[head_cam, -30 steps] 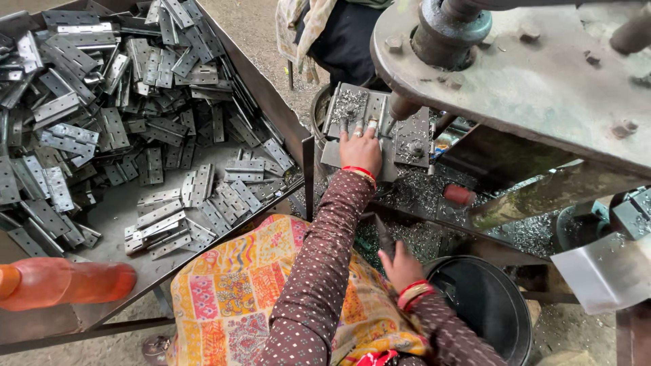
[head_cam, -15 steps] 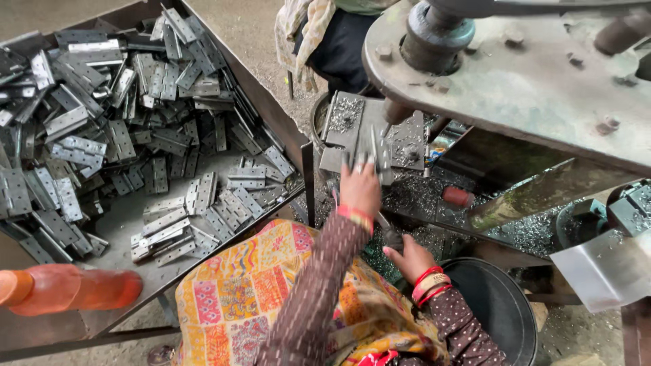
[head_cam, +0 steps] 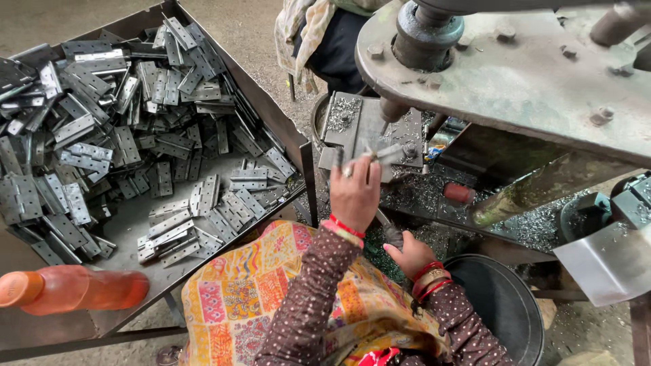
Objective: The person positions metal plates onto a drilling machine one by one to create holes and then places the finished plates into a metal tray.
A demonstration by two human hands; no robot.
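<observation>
My left hand (head_cam: 355,194) is raised in front of the press bed (head_cam: 352,122), its fingers closed on a small grey metal hinge plate (head_cam: 388,154) held just under the press's punch (head_cam: 392,108). My right hand (head_cam: 411,253) hangs lower and closer to me, beside the rim of a black bucket (head_cam: 502,298). Its fingers curl toward a dark object (head_cam: 393,235) that I cannot make out. Both wrists wear red bangles, and the sleeves are brown with dots.
A large metal tray (head_cam: 129,224) on the left holds several piles of grey hinge plates (head_cam: 122,135). An orange plastic bottle (head_cam: 74,290) lies at its near edge. The heavy green press frame (head_cam: 515,74) overhangs the right side. Metal shavings (head_cam: 434,196) cover the base. Another person (head_cam: 325,41) stands behind.
My left hand has pulled back from the press bed toward me and now holds a hinge plate in its fingers. My right hand has shifted slightly and curled its fingers.
</observation>
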